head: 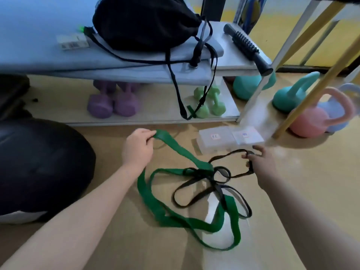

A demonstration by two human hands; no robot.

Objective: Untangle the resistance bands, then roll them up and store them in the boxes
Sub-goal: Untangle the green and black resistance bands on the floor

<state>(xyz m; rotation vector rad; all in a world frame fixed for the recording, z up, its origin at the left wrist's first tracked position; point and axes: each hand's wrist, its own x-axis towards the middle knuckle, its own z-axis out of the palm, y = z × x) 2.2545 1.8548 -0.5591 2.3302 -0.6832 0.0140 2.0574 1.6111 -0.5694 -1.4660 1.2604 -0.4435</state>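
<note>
- We're looking down at a tan floor (136, 240) in a small workout corner, a low shelf unit (155, 118) running along the far side.
- Nearest us, the wide green band (155, 209) is sprawling in loose loops across the floor, its far end rising up to the left.
- Tangling with it in the middle is the thin black band (194, 199), crossing through and over the green loops.
- The left hand (137, 148) is pinching the raised end of the green band between thumb and fingers, holding it above the floor.
- The right hand (261, 162) is gripping a loop of the black band, fingers curling round it, stretching it off to the right.
- Just beyond the right hand, two clear boxes (229, 139) are sitting side by side on the floor, each carrying a small label too blurry to read.
- Off to the left, a big dark ball (39, 168) is resting on the floor.
- Further back, purple dumbbells (113, 102) and green dumbbells (210, 102) are standing on the lower shelf, kettlebells (311, 112) crowding the floor to the right.
- Up top, a black drawstring bag (146, 22) is lying on a folded blue mat (39, 55), its cords dangling down past the shelf.
</note>
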